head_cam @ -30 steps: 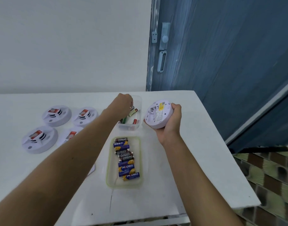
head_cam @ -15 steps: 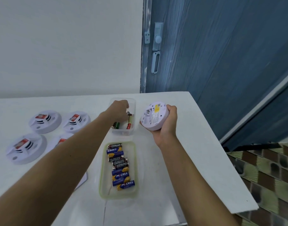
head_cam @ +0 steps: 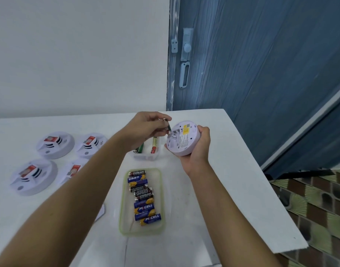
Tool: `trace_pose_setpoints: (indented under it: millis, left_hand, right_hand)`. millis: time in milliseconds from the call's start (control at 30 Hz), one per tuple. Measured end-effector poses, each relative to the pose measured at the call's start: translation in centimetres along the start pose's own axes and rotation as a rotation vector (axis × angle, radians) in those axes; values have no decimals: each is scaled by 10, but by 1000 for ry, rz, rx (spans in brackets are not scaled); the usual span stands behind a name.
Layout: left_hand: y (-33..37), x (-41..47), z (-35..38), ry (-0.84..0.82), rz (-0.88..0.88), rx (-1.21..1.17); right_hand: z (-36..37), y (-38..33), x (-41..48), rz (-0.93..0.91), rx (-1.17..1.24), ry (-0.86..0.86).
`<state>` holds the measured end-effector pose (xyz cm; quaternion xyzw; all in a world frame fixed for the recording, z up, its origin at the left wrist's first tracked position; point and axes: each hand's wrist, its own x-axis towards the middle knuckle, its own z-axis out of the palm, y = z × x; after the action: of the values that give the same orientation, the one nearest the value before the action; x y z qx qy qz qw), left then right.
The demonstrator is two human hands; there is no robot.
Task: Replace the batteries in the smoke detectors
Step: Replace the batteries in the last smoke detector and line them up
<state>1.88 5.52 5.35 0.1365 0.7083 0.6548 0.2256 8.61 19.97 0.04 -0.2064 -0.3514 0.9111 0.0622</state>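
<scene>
My right hand (head_cam: 199, 146) grips a white round smoke detector (head_cam: 182, 138), its back with the yellow label turned toward me. My left hand (head_cam: 146, 128) pinches a small battery (head_cam: 167, 125) at the detector's open compartment on its left side. Below my left hand a small clear box (head_cam: 146, 156) holds a green battery (head_cam: 139, 148) and a yellow-red one (head_cam: 154, 145). Nearer me a green-rimmed tray (head_cam: 122, 209) carries several Eveready and blue-yellow batteries (head_cam: 143, 197).
Several other white smoke detectors with red stickers lie at the left of the white table (head_cam: 232, 170): one at the back (head_cam: 55, 144), one beside it (head_cam: 90, 145), one nearer (head_cam: 33, 179). A blue door (head_cam: 261, 64) stands behind; the table's right edge drops to a patterned floor.
My left hand has risen out of the small clear box with a battery and moved right to the detector. The right hand has kept the detector in roughly the same place.
</scene>
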Motion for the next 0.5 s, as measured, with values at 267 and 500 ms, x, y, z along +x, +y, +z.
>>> trace_pose_setpoints:
  millis: [267,500]
  left_hand:
    - [-6,-23,23,198,115,232]
    - [-6,-37,41,302,298,313]
  right_hand:
    - [2,5,-3,-15,46,-86]
    - [4,-3,-16,-34,21,-104]
